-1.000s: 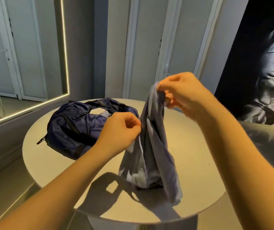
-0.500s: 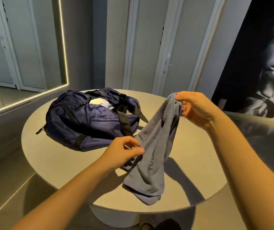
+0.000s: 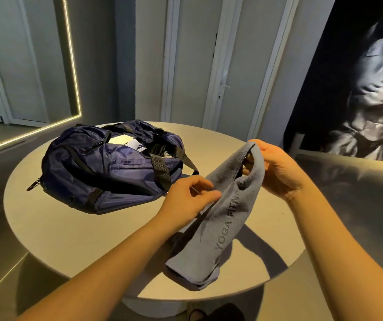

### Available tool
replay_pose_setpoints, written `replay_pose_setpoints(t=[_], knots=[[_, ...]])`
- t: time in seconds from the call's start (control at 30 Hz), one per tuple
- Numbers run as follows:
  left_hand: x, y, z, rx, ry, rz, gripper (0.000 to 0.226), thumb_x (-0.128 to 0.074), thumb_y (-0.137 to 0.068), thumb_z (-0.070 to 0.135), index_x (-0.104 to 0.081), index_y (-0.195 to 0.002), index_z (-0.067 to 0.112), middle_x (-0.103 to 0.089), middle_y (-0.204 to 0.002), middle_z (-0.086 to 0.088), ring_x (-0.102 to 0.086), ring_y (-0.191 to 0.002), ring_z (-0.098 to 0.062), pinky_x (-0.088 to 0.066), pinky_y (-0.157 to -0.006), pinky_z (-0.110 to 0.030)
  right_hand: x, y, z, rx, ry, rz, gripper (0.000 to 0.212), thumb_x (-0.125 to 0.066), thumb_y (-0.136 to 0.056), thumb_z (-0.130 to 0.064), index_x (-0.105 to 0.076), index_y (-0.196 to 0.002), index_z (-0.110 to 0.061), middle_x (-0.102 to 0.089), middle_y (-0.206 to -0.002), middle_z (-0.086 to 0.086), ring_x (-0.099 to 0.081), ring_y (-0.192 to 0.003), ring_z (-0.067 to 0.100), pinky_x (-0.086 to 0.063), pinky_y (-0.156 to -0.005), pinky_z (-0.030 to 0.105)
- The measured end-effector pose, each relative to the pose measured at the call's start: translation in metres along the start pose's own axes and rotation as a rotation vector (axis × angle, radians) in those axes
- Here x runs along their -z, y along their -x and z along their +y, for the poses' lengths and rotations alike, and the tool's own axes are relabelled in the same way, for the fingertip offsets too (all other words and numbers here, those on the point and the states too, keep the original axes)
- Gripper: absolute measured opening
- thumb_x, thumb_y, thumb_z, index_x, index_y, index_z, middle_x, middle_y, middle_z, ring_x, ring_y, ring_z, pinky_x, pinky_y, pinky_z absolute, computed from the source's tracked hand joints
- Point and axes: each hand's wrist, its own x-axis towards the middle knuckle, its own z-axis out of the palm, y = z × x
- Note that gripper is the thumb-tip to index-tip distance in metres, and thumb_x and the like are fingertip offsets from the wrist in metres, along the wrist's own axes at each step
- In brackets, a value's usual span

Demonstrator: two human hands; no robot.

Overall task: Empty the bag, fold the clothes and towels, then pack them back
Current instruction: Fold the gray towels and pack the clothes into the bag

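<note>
Beside the navy nylon duffel bag (image 3: 107,167), a grey terry towel (image 3: 220,228) hangs unfolded: the left grip (image 3: 190,200) pinches its edge, the right grip (image 3: 276,170) clasps its top. White items (image 3: 134,143) lie inside the bag, so emptying seems unfinished.

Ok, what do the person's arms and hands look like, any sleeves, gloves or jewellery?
Both forearms are bare to the frame edge, no sleeve in view. The left hand and right hand are ungloved; no watch, bracelet or ring shows on the sides facing the camera.
</note>
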Motion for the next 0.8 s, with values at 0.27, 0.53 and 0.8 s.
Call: replay_pose_setpoints(t=[0.27,0.53,0.8], knots=[[-0.002,-0.016,0.037,-0.057,0.072,0.042,0.033,-0.082,-0.082,0.044,-0.068,-0.106,0.026,-0.068,-0.09,0.004,-0.066,-0.083,-0.013,-0.059,-0.079,-0.029,-0.008,-0.002,-0.002,-0.05,0.106,-0.095,0.017,-0.055,-0.101,-0.017,-0.067,-0.098,-0.005,-0.064,-0.092,0.014,-0.064,-0.087,0.025,-0.058,-0.081,0.036],[0.012,-0.033,0.045,-0.173,0.037,0.121,0.031,-0.067,-0.092,0.032,-0.061,-0.078,0.005,-0.062,-0.076,-0.012,-0.059,-0.073,-0.029,-0.053,-0.071,-0.041,-0.015,-0.008,-0.014,-0.032,0.319,0.029,0.015,-0.064,-0.094,-0.014,-0.07,-0.105,-0.006,-0.071,-0.094,0.007,-0.069,-0.091,0.022,-0.06,-0.08,0.031],[0.06,-0.044,0.061,-0.141,-0.03,0.395,0.051,-0.056,-0.104,0.035,-0.048,-0.068,0.001,-0.042,-0.064,-0.017,-0.04,-0.059,-0.014,-0.037,-0.058,-0.034,0.007,-0.004,-0.021,0.245,0.381,0.413,0.01,-0.064,-0.096,-0.008,-0.073,-0.096,-0.007,-0.068,-0.079,0.006,-0.053,-0.065,0.014,-0.045,-0.057,0.025]])
